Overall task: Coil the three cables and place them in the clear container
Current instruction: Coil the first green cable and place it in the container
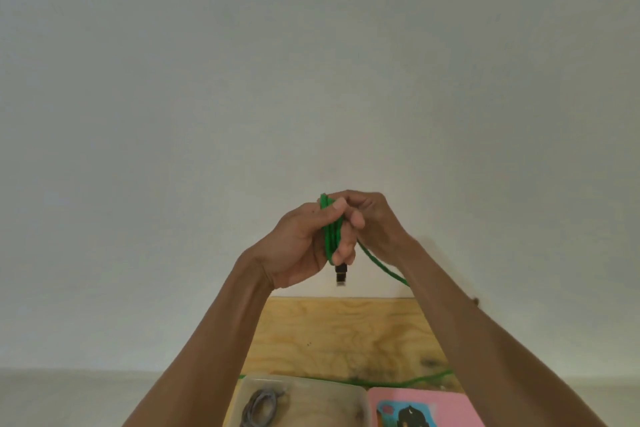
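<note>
plain pale wall behind a wooden desk [332, 329]; green cable being coiled in the air.
left hand [304, 246] clamps its fingers round the looped green cable [330, 236], plug hanging below; right hand [374, 218] pinches the trailing length. clear container [346, 388] already holds a grey cable [259, 407], beside a pink book [426, 406]. next, likely: wind the remaining slack.

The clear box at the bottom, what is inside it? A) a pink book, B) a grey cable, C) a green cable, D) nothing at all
B: a coiled grey cable lies in the clear box, while the green cable is up in both hands, the left hand and the right hand.
</note>
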The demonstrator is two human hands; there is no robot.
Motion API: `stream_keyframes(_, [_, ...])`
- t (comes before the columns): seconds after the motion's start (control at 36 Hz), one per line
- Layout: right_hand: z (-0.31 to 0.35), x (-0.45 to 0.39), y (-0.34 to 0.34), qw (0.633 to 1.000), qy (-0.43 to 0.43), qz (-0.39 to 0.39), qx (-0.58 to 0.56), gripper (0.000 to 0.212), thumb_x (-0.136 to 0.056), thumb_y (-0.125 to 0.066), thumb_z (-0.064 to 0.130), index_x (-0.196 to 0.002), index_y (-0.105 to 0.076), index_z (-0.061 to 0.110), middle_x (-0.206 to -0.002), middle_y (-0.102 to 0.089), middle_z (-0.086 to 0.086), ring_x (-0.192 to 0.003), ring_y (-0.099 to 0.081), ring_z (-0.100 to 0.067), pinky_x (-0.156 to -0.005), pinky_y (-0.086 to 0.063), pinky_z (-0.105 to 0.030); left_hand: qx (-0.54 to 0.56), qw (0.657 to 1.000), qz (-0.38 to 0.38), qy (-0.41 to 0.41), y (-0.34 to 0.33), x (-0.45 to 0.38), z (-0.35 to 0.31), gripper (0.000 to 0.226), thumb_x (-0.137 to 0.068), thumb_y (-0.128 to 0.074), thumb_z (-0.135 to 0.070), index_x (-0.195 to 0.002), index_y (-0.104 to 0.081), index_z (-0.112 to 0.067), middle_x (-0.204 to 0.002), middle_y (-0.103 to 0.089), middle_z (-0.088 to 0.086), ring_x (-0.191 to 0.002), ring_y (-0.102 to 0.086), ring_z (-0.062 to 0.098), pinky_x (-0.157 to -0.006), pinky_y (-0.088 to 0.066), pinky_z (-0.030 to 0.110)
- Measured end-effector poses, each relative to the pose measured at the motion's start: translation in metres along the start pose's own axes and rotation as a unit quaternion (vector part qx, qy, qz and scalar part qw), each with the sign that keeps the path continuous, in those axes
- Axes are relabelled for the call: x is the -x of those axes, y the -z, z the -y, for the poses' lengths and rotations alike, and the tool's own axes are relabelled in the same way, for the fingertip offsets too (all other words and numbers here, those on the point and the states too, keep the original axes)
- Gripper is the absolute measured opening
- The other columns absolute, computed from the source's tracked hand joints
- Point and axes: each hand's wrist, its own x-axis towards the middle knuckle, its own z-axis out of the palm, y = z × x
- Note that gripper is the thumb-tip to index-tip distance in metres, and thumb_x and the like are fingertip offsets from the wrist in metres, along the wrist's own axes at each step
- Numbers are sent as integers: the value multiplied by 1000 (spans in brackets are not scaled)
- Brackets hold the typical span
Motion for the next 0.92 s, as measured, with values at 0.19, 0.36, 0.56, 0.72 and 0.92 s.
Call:
stream_keyframes(0.19, [-31, 22, -15, 995, -29, -82, 58, 45, -101, -49, 11, -66, -70, 29, -68, -66, 0, -59, -44, -23, -57, -41, -34, -68, 995, -24, -70, 5, -14, -17, 31, -104, -40, -20, -96, -66, -6, -63, -59, 7, -60, -56, 18, -68, -38, 41])
stream_keyframes(0.36, [-40, 33, -26, 992, -47, -94, 71, 15, -99, -59, 17, -104, -73, 19, -75, -66, -2, -51, -42, -12, -53, -41, -29, -104, 982, -119, -106, 19, -27, -24, 23, -100, -50, -21, -105, -63, -3, -72, -61, 4, -59, -51, 14, -71, -49, 28])
stream_keyframes(0.56, [-40, 41, -40, 989, -63, -116, 69, 25, -93, -68, 19, -118, -69, 14, -79, -72, -2, -49, -43, -8, -48, -38, -21, -245, 946, -194, -88, 41, -24, -17, 22, -106, -45, -15, -108, -62, -1, -75, -65, 3, -66, -56, 18, -70, -44, 40])
stream_keyframes(0.72, [-23, 36, -29, 948, -6, -63, 313, 24, -91, -69, 19, -115, -70, 22, -100, -76, 8, -80, -71, -21, -81, -58, -39, -350, 912, -207, -45, 47, -7, -8, 24, -105, -46, -13, -100, -67, -3, -82, -71, 7, -70, -64, 15, -63, -49, 27])
stream_keyframes(0.92, [25, 7, -4, 885, 26, 24, 465, 14, -81, -78, 27, -92, -72, 33, -90, -74, 14, -82, -69, -12, -78, -57, -43, -296, 945, -128, 60, 38, 8, 9, 45, -101, -45, -34, -90, -68, 3, -83, -71, 26, -74, -69, 29, -73, -56, 35])
